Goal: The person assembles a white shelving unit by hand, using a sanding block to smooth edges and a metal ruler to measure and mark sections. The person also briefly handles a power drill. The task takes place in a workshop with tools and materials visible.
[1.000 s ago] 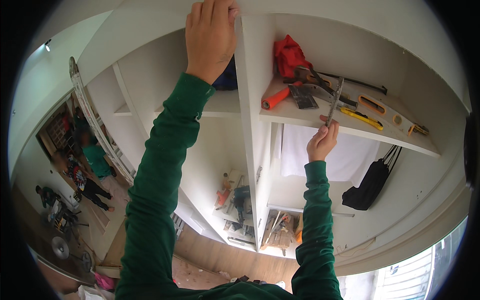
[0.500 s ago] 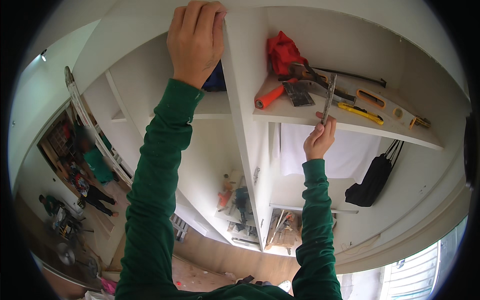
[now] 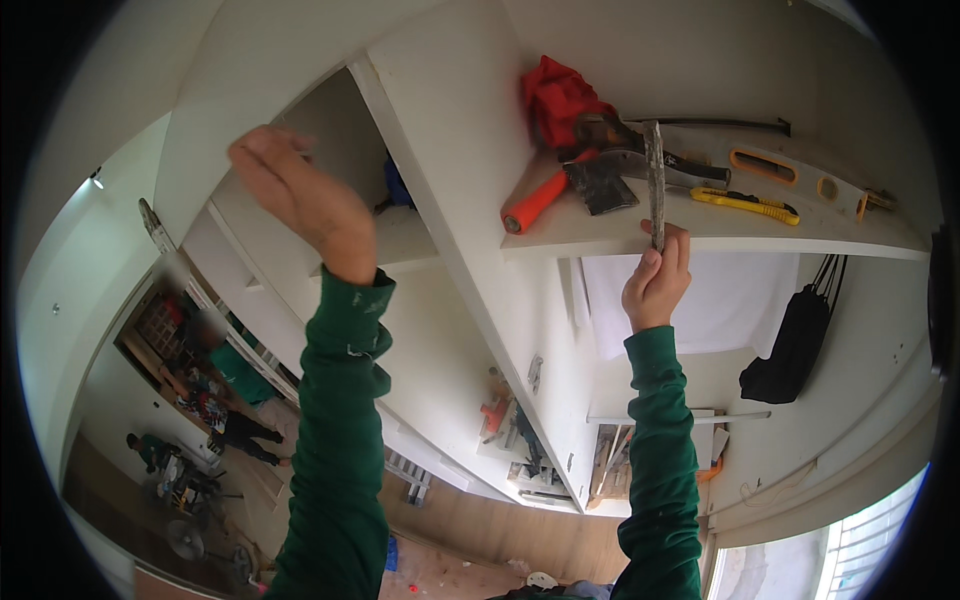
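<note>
My left hand (image 3: 305,200), slightly blurred, is raised before the upper left compartment, apart from the upright divider (image 3: 440,200). Its fingers look loosely stretched, with nothing visible in them. In my right hand (image 3: 657,280) a thin, grey, stained flat blade (image 3: 655,185) stands upright, seen edge-on, so its exact kind is unclear. Thumb and fingers close round its lower end, at the front edge of the tool shelf (image 3: 640,232). Behind it lie a dark scraper blade (image 3: 600,188), an orange-red cylindrical handle (image 3: 535,203), a yellow utility knife (image 3: 745,205) and a spirit level (image 3: 800,180).
A red cloth or bag (image 3: 560,100) is bunched on the shelf near a thin dark bar (image 3: 715,124). Below hang a white sheet (image 3: 690,300) and a black drawstring bag (image 3: 790,345). A ladder (image 3: 225,305) leans at left; other people stand beyond it.
My left hand has let go of the panel edge and moved left and down. The right hand still holds the upright blade. The view has shifted and tilted.
</note>
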A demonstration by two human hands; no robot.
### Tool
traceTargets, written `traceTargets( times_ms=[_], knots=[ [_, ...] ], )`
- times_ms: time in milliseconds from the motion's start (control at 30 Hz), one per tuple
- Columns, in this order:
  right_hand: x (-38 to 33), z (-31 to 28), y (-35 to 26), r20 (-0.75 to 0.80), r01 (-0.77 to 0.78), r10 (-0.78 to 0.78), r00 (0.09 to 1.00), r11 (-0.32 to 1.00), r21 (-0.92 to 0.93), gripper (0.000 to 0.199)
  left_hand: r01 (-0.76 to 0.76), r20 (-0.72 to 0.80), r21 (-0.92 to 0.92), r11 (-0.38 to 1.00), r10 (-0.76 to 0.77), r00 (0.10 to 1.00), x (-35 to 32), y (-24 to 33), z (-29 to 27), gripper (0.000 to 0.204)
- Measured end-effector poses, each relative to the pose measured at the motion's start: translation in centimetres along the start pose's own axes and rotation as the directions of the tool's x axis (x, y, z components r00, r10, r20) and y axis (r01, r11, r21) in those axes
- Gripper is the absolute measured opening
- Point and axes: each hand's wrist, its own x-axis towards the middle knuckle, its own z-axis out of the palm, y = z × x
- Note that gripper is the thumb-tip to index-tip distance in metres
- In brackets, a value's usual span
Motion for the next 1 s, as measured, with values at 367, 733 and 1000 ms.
traceTargets(
  times_ms=[367,733,1000],
  knots=[
    [0.4,-0.9,-0.7,0.059,0.043,-0.036,0.998,0.992,-0.117,0.041,0.501,0.369,-0.185,0.845,-0.413,0.833,0.5,-1.1,5.4,0.058],
    [1.9,-3.0,-9.7,0.293,0.266,-0.264,0.919,0.963,0.032,0.03,0.395,0.391,-0.183,0.9,-0.302,0.869,0.3,-2.4,5.6,0.05],
    [9.7,1.5,-16.7,0.343,0.308,-0.281,0.896,0.951,-0.027,0.021,0.407,0.381,-0.166,0.898,-0.323,0.867,0.2,-1.9,5.6,0.051]
  ],
)
